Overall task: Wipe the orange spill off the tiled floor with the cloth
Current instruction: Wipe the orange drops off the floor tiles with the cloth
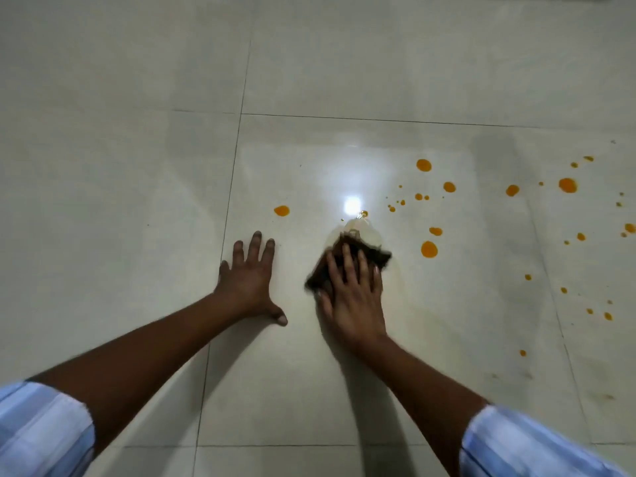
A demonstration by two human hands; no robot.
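Observation:
A dark brown cloth (370, 251) lies on the pale tiled floor (378, 373) under my right hand (354, 294), which presses flat on it with fingers spread. Just beyond the cloth is a wet, pale smear (368, 232). My left hand (249, 280) rests flat on the floor to the left, fingers apart, holding nothing. Orange drops are scattered over the tile: one (281, 210) beyond my left hand, a large one (428, 249) right of the cloth, several more (567, 185) farther right and toward the right edge.
Grout lines (378, 119) cross the glossy tiles. A bright light reflection (351, 203) shines just beyond the cloth. Faint brownish marks (605, 395) show on the floor at lower right. Blue-striped sleeves (44, 432) frame the bottom corners.

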